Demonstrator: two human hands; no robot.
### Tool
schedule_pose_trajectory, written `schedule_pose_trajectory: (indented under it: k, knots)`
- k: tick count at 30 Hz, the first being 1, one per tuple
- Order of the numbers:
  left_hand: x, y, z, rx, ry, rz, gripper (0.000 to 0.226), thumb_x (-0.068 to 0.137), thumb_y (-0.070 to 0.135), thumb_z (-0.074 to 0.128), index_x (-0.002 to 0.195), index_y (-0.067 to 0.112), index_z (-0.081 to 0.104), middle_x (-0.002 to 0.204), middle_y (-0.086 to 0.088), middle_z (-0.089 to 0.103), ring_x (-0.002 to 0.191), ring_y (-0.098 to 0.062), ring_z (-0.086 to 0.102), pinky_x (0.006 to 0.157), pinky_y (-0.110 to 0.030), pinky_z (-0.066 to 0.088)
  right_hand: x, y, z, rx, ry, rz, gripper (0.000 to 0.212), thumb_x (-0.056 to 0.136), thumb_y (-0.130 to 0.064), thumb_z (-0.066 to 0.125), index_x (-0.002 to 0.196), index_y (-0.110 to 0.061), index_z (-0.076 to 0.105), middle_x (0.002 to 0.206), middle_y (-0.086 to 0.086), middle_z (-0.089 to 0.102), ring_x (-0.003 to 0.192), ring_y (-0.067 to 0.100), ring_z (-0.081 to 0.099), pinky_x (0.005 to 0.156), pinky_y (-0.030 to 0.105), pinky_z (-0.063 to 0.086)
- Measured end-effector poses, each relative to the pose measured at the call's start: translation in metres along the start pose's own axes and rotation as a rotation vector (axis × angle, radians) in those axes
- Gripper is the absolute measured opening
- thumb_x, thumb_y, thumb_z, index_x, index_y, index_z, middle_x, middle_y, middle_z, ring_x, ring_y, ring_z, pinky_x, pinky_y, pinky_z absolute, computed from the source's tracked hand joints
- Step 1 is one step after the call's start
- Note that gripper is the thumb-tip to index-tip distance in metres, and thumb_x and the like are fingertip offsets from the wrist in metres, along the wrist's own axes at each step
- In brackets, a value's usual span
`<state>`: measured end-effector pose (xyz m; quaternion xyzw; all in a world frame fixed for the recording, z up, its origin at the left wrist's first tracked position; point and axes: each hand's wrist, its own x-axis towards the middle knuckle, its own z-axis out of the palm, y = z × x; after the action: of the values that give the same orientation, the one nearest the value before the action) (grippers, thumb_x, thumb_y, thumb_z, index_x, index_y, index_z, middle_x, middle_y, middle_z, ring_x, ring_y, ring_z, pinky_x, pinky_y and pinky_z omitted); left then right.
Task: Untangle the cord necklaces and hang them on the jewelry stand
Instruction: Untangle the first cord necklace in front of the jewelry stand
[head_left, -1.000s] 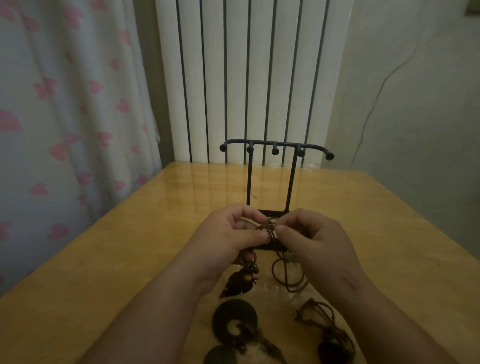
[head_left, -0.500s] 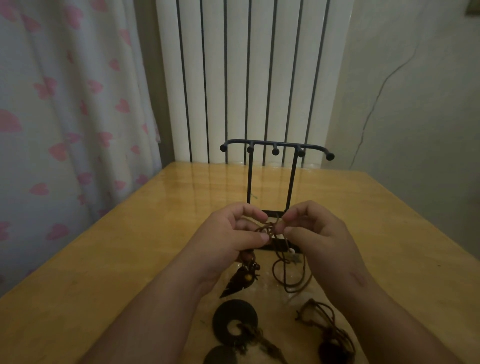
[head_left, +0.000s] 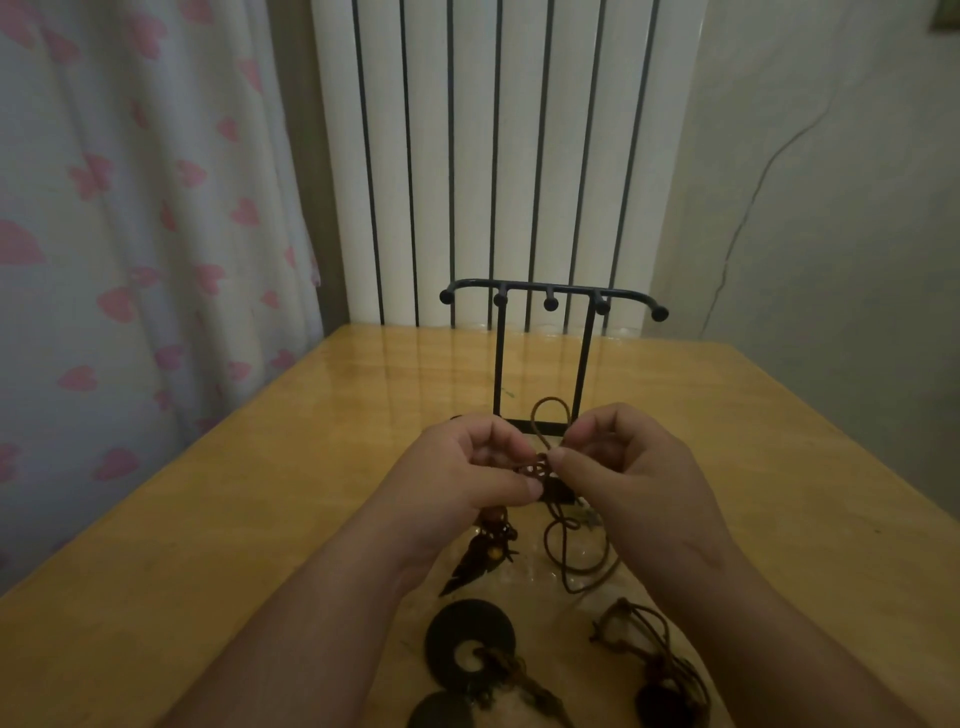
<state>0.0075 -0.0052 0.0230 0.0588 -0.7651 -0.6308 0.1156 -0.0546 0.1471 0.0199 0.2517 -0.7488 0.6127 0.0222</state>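
My left hand (head_left: 467, 473) and my right hand (head_left: 628, 467) pinch a knot in a brown cord necklace (head_left: 543, 465) held above the table. A loop of that cord (head_left: 550, 415) rises between the hands, and more cord (head_left: 576, 561) hangs down to the table. A dark feather pendant (head_left: 478, 564) dangles under my left hand. The black jewelry stand (head_left: 550, 296) stands just behind the hands, its hooks bare. Near the front edge lie a dark ring pendant necklace (head_left: 470, 644) and another dark pendant necklace (head_left: 665, 691).
The wooden table (head_left: 260, 519) runs back to a white radiator (head_left: 498, 156). A curtain with pink hearts (head_left: 130, 260) hangs at the left, and a plain wall (head_left: 831, 208) is at the right.
The hands have drawn slightly apart, and a loop of cord now stands up between them. The hanging cord and feather pendant shifted a little.
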Motion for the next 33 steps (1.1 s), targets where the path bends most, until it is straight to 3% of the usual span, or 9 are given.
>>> schedule_pose_trajectory:
  k: [4,9,14,18,21,26,28,30,33]
  knots:
    - [-0.0011,0.0010,0.0006,-0.019,0.008,0.006,0.010,0.087,0.027,0.068,0.078,0.025,0.072,0.074,0.006,0.067,0.067,-0.008,0.059,0.062,-0.027,0.045,-0.0003,0.0004,0.0001,-0.027,0.018,-0.042,0.005,0.083,-0.024,0.069,0.084,-0.025,0.064,0.080,0.001,0.069,0.073,0.013,0.065,0.063,0.027,0.056]
    - [-0.0016,0.0004,0.0015,0.034,0.024,-0.003,0.016,0.092,0.017,0.064,0.082,0.021,0.076,0.073,0.004,0.070,0.063,-0.012,0.056,0.065,-0.031,0.049,-0.0006,-0.0003,-0.0019,-0.055,0.000,-0.056,0.004,0.083,-0.025,0.069,0.084,-0.027,0.066,0.080,-0.002,0.070,0.075,0.015,0.066,0.065,0.032,0.058]
    - [-0.0001,-0.0022,0.0027,0.097,0.014,-0.013,0.021,0.097,0.015,0.057,0.083,0.022,0.071,0.068,0.007,0.064,0.062,-0.009,0.054,0.064,-0.030,0.048,-0.0017,-0.0003,-0.0006,-0.102,-0.051,-0.025,0.003,0.079,-0.027,0.067,0.077,-0.029,0.069,0.077,0.002,0.070,0.076,0.025,0.065,0.070,0.048,0.058]
    - [-0.0001,-0.0027,0.0028,0.112,-0.008,-0.008,0.023,0.098,0.016,0.054,0.082,0.023,0.069,0.068,0.008,0.062,0.062,-0.009,0.052,0.065,-0.031,0.048,-0.0010,0.0012,-0.0007,-0.175,-0.087,-0.015,0.003,0.080,-0.031,0.071,0.077,-0.031,0.070,0.074,-0.013,0.068,0.070,0.012,0.061,0.064,0.034,0.055]
    - [0.0001,-0.0041,0.0026,0.116,-0.011,-0.017,0.023,0.099,0.017,0.053,0.084,0.024,0.069,0.070,0.006,0.061,0.064,-0.011,0.052,0.067,-0.032,0.048,-0.0010,0.0007,-0.0015,-0.250,-0.118,-0.028,0.005,0.084,-0.034,0.069,0.079,-0.034,0.069,0.073,-0.023,0.066,0.069,0.000,0.059,0.054,0.016,0.048]
    - [0.0012,-0.0054,0.0011,0.081,0.032,-0.024,0.024,0.101,0.019,0.050,0.086,0.023,0.068,0.067,0.007,0.058,0.061,-0.010,0.049,0.065,-0.031,0.046,0.0011,-0.0011,-0.0028,-0.150,-0.092,0.087,0.012,0.092,-0.028,0.060,0.084,-0.023,0.067,0.082,0.000,0.070,0.076,0.017,0.065,0.064,0.031,0.055]
    - [0.0024,-0.0049,-0.0001,0.022,0.043,-0.038,0.023,0.101,0.019,0.048,0.090,0.020,0.069,0.064,0.007,0.055,0.059,-0.009,0.047,0.061,-0.029,0.043,0.0036,-0.0021,-0.0052,-0.068,-0.039,0.159,0.015,0.095,-0.025,0.056,0.088,-0.018,0.066,0.087,0.001,0.070,0.079,0.016,0.064,0.061,0.028,0.052]
    - [0.0025,-0.0041,-0.0011,-0.053,0.057,-0.041,0.022,0.101,0.022,0.050,0.094,0.019,0.070,0.062,0.008,0.052,0.058,-0.010,0.044,0.058,-0.028,0.040,0.0047,-0.0036,-0.0072,0.029,-0.001,0.223,0.014,0.096,-0.021,0.054,0.091,-0.015,0.065,0.085,0.001,0.071,0.068,0.009,0.059,0.059,0.026,0.045]
    - [0.0008,-0.0027,-0.0017,0.004,0.052,-0.011,0.024,0.088,0.046,0.062,0.096,0.025,0.072,0.059,0.017,0.054,0.059,-0.005,0.046,0.060,-0.026,0.040,0.0045,-0.0040,-0.0086,0.120,0.012,0.272,0.006,0.093,-0.015,0.058,0.095,-0.015,0.064,0.078,0.002,0.072,0.049,0.001,0.052,0.051,0.022,0.043]
